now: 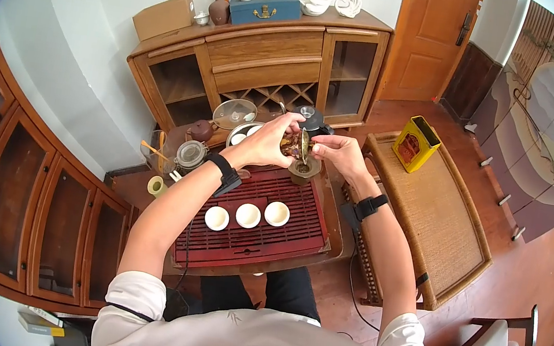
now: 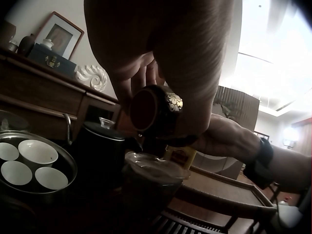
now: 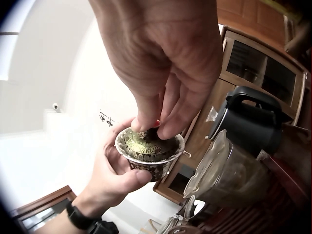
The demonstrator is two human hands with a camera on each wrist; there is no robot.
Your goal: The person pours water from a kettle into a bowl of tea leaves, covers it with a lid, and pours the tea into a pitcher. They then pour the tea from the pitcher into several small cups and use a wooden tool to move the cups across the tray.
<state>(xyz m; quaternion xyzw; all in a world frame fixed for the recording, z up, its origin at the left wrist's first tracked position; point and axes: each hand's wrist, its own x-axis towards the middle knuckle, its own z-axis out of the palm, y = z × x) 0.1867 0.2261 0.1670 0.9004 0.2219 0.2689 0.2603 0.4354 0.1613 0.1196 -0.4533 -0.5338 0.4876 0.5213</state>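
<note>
Over the right back corner of the red slatted tea tray, my left hand grips a dark gaiwan with gold patterning, its bowl tipped on its side. My right hand pinches the knob of the gaiwan's lid. That lid sits within the pale rim, with dark tea leaves around its edge. Below the gaiwan stands a clear glass vessel with a wavy rim. Three white cups stand in a row on the tray.
Behind the tray are a black kettle and a metal bowl holding several white cups. A brown teapot and a glass jar stand at the left. On a wicker table to the right is a yellow tin.
</note>
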